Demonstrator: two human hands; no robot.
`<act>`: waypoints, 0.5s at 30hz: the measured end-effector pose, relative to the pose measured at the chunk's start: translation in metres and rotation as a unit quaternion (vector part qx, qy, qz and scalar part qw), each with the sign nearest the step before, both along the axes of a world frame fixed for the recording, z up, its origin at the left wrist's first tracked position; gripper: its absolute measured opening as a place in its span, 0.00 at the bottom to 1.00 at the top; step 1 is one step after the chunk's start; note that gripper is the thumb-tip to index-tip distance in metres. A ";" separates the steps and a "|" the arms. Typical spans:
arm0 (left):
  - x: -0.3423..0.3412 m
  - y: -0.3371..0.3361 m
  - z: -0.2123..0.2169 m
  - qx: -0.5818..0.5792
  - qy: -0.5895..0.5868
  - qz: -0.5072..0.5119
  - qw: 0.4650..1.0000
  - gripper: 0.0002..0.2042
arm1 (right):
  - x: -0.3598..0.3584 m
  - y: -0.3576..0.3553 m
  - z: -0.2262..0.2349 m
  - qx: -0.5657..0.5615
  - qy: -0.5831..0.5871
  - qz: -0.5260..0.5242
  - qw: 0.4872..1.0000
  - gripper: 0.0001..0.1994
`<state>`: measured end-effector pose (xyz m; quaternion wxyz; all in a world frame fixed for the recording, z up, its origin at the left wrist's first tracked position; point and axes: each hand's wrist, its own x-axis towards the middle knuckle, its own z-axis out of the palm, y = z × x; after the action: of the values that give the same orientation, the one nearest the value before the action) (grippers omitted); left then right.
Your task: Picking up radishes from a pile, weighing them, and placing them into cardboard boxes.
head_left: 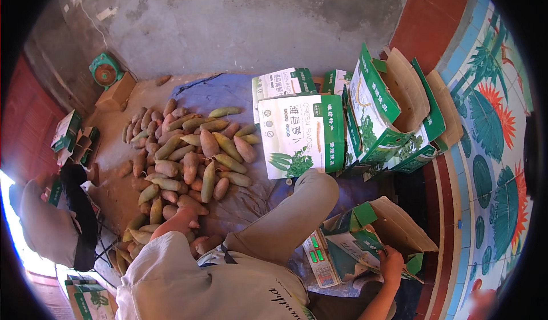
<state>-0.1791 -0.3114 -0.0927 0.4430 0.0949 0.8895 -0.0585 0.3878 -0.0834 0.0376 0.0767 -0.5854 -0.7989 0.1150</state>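
Note:
My left hand (184, 214) reaches down into a heap of long green and reddish radishes (208, 143) spread over the floor and a blue sheet. Its fingers blend with the radishes, so whether it grips one is unclear. On the other side, my right hand (391, 263) is closed on the upper edge of an opened green-and-white carton (351, 246). A small dark thing shows at its fingertips, too small to name. The carton tilts beside a white digital scale (321, 260) with lit green displays; its inside is mostly hidden.
Several printed cartons (302, 134) stand upright beyond my bent knee (319, 189); open ones (394, 103) lean by the tiled wall (485, 149). A green fan (105, 69) sits near a brown box (116, 92). Another person's legs (51, 229) are at the left.

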 end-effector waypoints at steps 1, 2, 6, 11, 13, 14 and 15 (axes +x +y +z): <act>-0.007 -0.017 -0.010 0.000 0.001 0.011 1.000 0.17 | -0.003 0.003 -0.002 0.000 0.001 0.011 1.000 0.08; -0.020 -0.038 -0.040 -0.034 0.022 -0.146 0.989 0.19 | -0.002 0.005 -0.003 0.006 0.012 0.015 1.000 0.08; -0.103 -0.192 -0.232 -0.080 0.249 -0.418 0.870 0.26 | -0.011 0.024 -0.019 -0.016 0.073 0.044 0.996 0.09; -0.013 -0.090 -0.108 -0.169 0.019 -0.258 0.951 0.28 | 0.000 0.010 0.003 -0.020 0.026 0.008 0.999 0.09; -0.007 -0.100 -0.093 -0.167 0.022 -0.245 0.955 0.29 | -0.005 0.014 -0.001 -0.028 0.032 0.015 0.999 0.09; -0.004 -0.103 -0.088 -0.166 0.023 -0.241 0.956 0.29 | -0.005 0.015 -0.003 -0.018 0.034 0.023 0.999 0.09; -0.002 -0.106 -0.084 -0.164 0.023 -0.238 0.957 0.29 | -0.005 0.016 -0.004 -0.007 0.036 0.030 0.999 0.09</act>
<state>-0.1809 -0.4171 -0.1770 0.4050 0.2283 0.8295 -0.3095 0.3825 -0.0676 0.0337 0.0979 -0.5573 -0.8118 0.1439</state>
